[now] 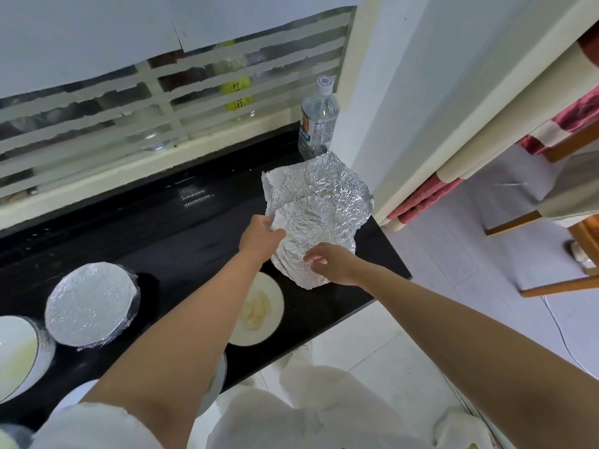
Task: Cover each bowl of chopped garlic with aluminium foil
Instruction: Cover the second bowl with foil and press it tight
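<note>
Crumpled sheets of aluminium foil [324, 202] lie stacked at the right end of the black counter [162, 228]. My left hand [259, 236] pinches the left edge of a sheet. My right hand [327, 262] rests on the near part of the foil with its fingers loosely curled. Just in front of the foil stands an uncovered white bowl [270, 322] with garlic pieces, partly hidden by my left forearm. Further left is a bowl covered with foil [92, 304]. Another white bowl [16, 354] sits at the left edge, uncovered.
A clear water bottle [319, 119] stands behind the foil against a white wall corner. A window with slats runs along the back of the counter. The counter's right end drops to a tiled floor, where wooden furniture [567, 222] stands.
</note>
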Demonstrator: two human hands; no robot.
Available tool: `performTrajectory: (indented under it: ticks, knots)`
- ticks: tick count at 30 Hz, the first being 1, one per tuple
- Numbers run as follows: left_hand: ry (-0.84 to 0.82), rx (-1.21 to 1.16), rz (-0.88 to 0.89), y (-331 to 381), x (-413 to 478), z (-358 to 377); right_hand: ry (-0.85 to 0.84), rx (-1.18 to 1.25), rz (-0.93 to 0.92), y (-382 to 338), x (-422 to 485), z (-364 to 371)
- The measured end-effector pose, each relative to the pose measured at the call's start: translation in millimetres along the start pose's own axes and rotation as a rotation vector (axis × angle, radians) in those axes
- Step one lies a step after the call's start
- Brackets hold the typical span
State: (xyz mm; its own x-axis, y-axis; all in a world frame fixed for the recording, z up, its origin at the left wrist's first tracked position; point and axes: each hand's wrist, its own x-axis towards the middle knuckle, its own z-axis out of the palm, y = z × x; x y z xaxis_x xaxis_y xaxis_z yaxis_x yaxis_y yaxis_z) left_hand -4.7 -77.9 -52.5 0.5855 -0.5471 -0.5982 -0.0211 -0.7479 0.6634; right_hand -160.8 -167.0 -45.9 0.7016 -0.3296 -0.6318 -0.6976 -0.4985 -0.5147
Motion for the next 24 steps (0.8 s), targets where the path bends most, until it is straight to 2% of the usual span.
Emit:
performTrajectory:
  ticks: [4,7,10,15,20,24]
  knots:
    - [0.01,0.034,0.021,-1,-3,2,0.013,0.03,-0.002,-1,-3,0]
    - [-0.067,0.266,0.052,-4,-1,6,0.004,0.057,0.011,-3,-6,1]
    - [-0.051,0.413,0.054,-7,-2,12,-0.019,0.075,0.021,-3,-10,3]
    - [0.097,0.486,0.021,-9,-7,18,-0.026,0.11,0.018,4,-18,10]
    - [0.116,0.494,0.048,-14,-11,16,-0.058,0.083,0.003,7,-23,13]
    - [0.082,0.443,0.075,-12,-20,14,-0.006,0.089,0.001,8,-24,15]
